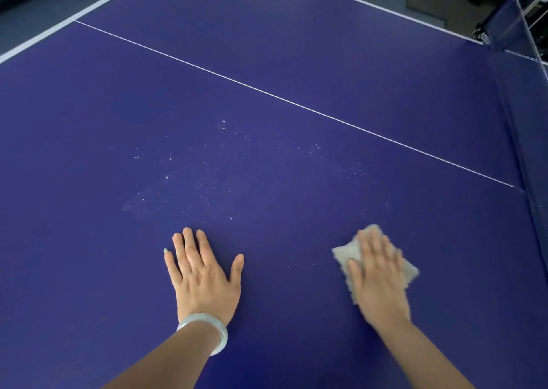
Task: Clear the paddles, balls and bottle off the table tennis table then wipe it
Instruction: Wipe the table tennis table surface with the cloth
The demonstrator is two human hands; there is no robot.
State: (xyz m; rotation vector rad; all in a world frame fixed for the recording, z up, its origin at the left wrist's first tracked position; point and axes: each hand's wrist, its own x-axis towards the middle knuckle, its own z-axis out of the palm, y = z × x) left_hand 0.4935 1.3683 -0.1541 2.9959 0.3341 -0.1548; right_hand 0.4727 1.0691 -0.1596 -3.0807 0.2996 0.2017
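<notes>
While the left hand (204, 279) lies flat and spread on the table (267, 62), the right hand (378, 273) presses straight fingers on a soft, limp cloth (344, 252); pale specks (184, 178) lie just beyond the left fingertips. Flat-palm pressure should stop it bunching.

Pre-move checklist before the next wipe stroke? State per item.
1. Paddles, balls and bottle off the table: ok, none on the part in view.
2. Cloth pinned under the right hand, fingers straight: ok.
3. Left hand flat on the table, apart from the cloth: ok.
4. White specks beyond the left hand, not yet wiped: not ok.
5. Route from the cloth to the specks: ok, nothing lies between, though the stroke should pass beyond the left fingertips.
6. Cloth damp enough: cannot tell.
</notes>
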